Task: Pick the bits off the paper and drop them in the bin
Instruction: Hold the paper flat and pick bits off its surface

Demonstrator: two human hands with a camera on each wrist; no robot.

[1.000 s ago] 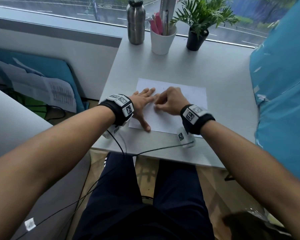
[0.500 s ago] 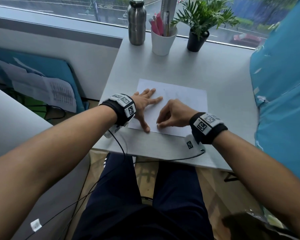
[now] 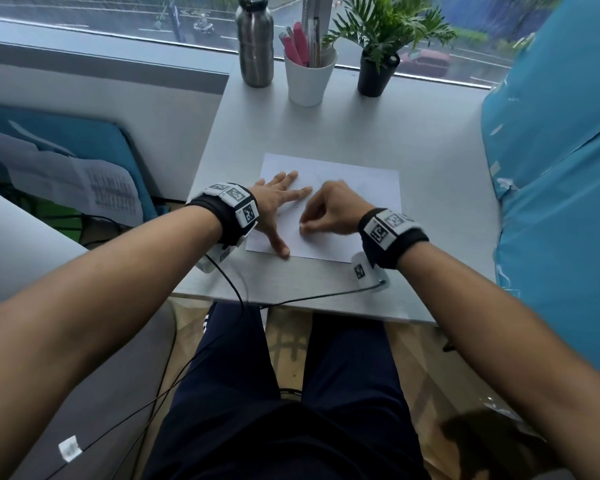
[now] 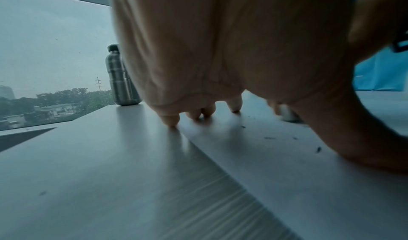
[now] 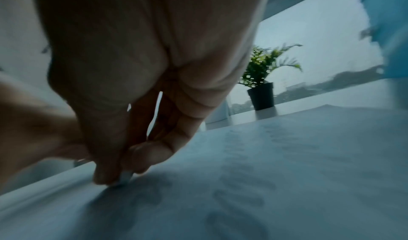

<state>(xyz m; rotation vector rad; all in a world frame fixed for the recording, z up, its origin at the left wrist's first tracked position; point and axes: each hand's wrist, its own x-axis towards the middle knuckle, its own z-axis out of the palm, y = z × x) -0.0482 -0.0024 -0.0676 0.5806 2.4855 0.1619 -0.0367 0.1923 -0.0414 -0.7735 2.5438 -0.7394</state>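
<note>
White rectangular paper [image 3: 357,188] lying flat, long side across the desk [image 3: 395,133], left hand [image 3: 278,202] spread flat on it, right hand [image 3: 329,211] fingertips pinched together over dark specks [image 4: 269,138].

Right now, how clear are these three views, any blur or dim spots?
Head view: evenly daylit, edges bowed by the wide lens, right hand slightly smeared. Left wrist view: sharp on the dark bits on the paper, palm overexposed. Right wrist view: dim, bluish, motion-blurred; plant soft.

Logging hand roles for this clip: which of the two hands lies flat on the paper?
The left hand: its fingers are spread straight on the paper, holding it down. The right hand is curled, fingertips pinched together at the sheet.
</note>
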